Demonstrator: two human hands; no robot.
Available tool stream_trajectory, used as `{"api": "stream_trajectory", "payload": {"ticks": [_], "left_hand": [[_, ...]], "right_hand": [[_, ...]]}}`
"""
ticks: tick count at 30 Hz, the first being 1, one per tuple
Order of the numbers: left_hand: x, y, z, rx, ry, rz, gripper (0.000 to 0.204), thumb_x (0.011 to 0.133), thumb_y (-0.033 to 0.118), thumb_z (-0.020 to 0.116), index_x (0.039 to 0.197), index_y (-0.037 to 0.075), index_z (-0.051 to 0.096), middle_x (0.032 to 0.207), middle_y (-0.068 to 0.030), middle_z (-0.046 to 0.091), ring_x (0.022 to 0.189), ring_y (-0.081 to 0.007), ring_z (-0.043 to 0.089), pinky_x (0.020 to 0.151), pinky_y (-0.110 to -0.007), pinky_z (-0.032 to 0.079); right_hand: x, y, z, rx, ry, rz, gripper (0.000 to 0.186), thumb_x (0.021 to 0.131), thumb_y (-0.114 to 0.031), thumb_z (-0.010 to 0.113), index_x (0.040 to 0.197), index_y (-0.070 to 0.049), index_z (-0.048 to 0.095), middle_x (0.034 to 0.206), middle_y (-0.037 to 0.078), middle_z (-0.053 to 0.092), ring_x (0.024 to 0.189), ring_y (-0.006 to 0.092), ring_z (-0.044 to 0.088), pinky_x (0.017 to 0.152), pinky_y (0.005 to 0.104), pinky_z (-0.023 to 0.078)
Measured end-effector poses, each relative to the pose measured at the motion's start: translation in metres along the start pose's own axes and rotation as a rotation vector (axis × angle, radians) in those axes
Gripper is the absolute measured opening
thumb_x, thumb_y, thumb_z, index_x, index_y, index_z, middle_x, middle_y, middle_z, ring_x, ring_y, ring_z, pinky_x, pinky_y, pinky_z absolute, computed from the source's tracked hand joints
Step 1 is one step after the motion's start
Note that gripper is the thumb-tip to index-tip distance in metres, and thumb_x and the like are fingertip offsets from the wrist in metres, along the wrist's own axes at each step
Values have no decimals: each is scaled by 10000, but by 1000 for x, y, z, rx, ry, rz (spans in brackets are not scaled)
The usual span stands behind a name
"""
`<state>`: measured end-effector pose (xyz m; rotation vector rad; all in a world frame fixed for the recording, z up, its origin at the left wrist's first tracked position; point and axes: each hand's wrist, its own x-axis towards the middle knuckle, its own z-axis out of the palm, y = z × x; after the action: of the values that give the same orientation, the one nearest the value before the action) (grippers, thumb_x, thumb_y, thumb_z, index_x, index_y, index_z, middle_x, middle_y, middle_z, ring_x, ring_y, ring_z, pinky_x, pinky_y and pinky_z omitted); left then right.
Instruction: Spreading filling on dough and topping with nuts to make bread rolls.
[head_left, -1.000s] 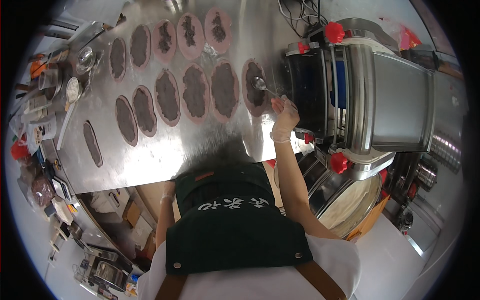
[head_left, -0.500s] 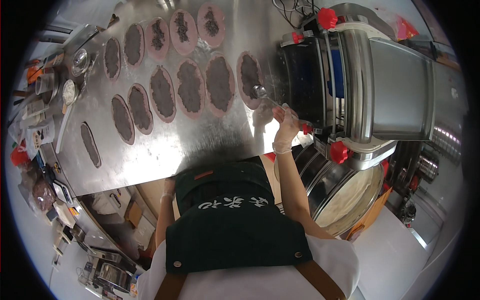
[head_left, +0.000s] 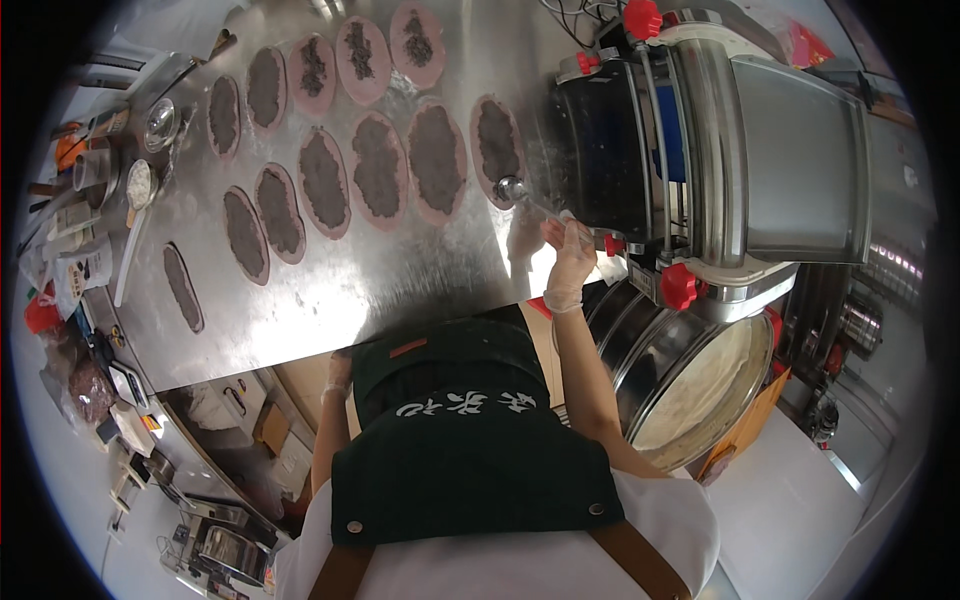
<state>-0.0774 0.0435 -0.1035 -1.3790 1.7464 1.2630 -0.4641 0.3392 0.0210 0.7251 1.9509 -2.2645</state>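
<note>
Two hands show, right gripping a spoon, left's grip impossible to tell.

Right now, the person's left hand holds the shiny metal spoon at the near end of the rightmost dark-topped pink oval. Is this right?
Only the hand is wrong: the head view shows the right hand holding the shiny metal spoon. It is indeed at the near end of the rightmost dark-topped pink oval.
</note>
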Motion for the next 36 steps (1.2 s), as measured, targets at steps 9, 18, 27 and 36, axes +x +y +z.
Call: {"api": "stream_trajectory", "payload": {"ticks": [9, 18, 27, 36], "left_hand": [[-19, 19, -4, 16, 41, -22, 396, 861, 256, 570, 1112, -42, 641, 1082, -249, 655, 1016, -352, 637, 864, -385, 475], [-12, 3, 0, 25, 33, 15, 391, 860, 230, 548, 1125, -44, 635, 1116, -237, 647, 1037, -352, 628, 892, -394, 469], [-22, 30, -2, 42, 60, -55, 393, 852, 217, 537, 1134, -40, 629, 1118, -249, 639, 1077, -371, 606, 917, -396, 457], [-19, 15, 5, -32, 44, -7, 400, 856, 221, 531, 1147, -36, 628, 1132, -242, 638, 1090, -367, 602, 928, -385, 455]], "right_hand": [[14, -5, 11, -78, -105, -38, 274, 982, -147, 486, 1123, 82, 536, 960, 199, 665, 851, 246, 683, 751, 297, 558], [23, -5, 9, -104, -198, -13, 268, 989, -124, 455, 1147, 83, 519, 973, 200, 667, 885, 243, 680, 761, 280, 548], [30, -5, 12, -125, -195, 19, 304, 996, -150, 442, 1163, 97, 502, 1000, 200, 661, 890, 236, 675, 770, 279, 535], [45, 2, 21, -13, -146, 124, 342, 1000, -186, 433, 1185, 98, 487, 1058, 215, 636, 960, 263, 654, 819, 285, 520]]}}
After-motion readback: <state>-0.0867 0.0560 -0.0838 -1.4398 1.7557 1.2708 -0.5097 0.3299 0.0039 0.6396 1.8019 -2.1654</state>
